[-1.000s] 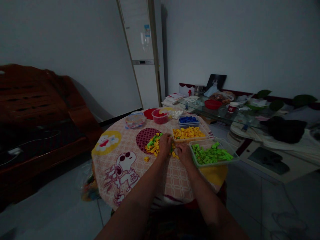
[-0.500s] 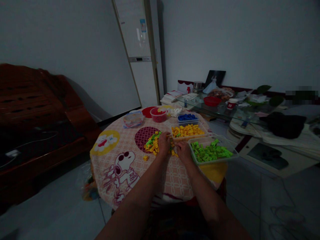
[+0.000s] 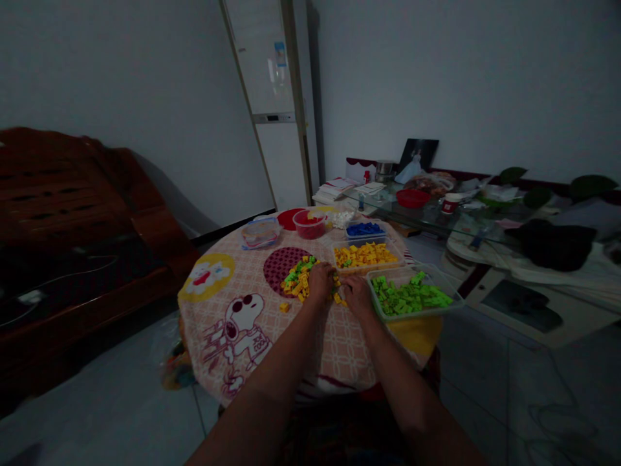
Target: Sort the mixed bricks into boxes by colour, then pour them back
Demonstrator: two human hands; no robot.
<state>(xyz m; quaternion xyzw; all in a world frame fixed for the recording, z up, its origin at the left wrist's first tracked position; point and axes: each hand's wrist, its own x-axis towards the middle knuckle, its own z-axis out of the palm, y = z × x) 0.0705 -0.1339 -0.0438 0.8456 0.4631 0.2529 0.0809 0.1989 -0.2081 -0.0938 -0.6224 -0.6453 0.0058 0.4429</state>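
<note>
A mixed pile of yellow and green toy building blocks (image 3: 299,279) lies on the cloth-covered round table. My left hand (image 3: 321,281) reaches over the pile's right side, its fingers bent and drawn together; what they hold is hidden. Just to the right, my right hand (image 3: 357,292) is low at the pile's edge with its fingers curled in. I cannot make out what is in them. Beside it stands a clear tub of green blocks (image 3: 412,292). Behind the hands is a tub of yellow blocks (image 3: 366,254) with a few green ones among them. One loose yellow block (image 3: 284,307) lies left of my forearm.
At the back of the table are a small tub of blue blocks (image 3: 363,229), a round tub with red contents (image 3: 309,224), whitish pieces (image 3: 342,219) and a lidded clear box (image 3: 261,233). A cluttered glass table (image 3: 378,202) stands beyond, a wooden bench (image 3: 92,207) at left.
My left hand has shifted slightly, its fingers reaching a little further to the right over the blocks. The right hand stays almost in place. The whole view has tilted slightly.
</note>
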